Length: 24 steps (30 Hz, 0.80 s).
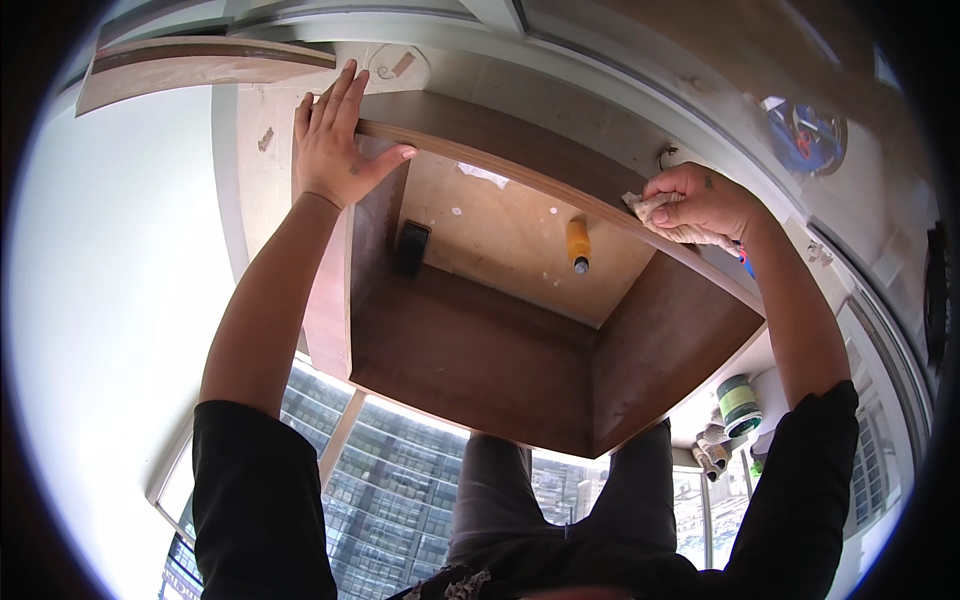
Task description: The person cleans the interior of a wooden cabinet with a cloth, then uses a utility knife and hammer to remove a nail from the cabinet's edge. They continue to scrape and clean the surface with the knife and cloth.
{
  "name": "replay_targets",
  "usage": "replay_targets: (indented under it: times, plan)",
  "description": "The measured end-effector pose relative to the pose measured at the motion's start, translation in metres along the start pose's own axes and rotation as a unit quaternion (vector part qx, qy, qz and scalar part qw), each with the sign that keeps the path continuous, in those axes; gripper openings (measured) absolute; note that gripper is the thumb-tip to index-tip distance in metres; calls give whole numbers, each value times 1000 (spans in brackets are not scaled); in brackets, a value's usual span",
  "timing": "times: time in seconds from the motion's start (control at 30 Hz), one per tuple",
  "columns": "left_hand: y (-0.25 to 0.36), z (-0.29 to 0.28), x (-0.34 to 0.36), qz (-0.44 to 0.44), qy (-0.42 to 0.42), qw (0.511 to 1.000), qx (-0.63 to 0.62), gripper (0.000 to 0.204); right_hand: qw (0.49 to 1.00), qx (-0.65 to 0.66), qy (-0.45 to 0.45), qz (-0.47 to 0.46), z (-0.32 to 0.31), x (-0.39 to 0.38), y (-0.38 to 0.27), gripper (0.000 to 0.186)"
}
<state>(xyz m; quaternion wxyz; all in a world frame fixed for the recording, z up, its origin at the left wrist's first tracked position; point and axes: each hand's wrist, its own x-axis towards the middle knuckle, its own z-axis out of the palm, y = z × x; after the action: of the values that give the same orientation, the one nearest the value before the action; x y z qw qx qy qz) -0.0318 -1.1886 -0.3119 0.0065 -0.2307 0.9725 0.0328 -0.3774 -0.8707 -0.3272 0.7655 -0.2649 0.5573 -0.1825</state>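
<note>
A brown wooden box [470,370], open at the top like a drawer or cabinet body, stands in front of me. My left hand [336,145] lies over its far left corner, fingers stretched and thumb spread along the rim. At the far right, my right hand [702,204] is closed around a crumpled, off-white rag [690,232], pressed against the far board's edge [520,165]. On the light wooden bottom within the box are a yellow bottle [578,242] with a grey tip and a black rectangular object [412,248]. A white scrap [483,175] shows near the far wall.
A loose curved-looking board [205,70] lies at the far left. To the right are a green and white can [739,406] and a pair of soiled gloves or rags [713,447]. Something blue and red [803,135] sits beyond the frame rail. Windows show buildings behind my legs.
</note>
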Motion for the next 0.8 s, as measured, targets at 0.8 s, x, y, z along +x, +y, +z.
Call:
replay_targets:
  times: [0.8]
  plan:
    - [-1, -3, -2, 9, 4, 1000, -5, 110, 985, -128, 9, -118, 22, 67, -47, 35]
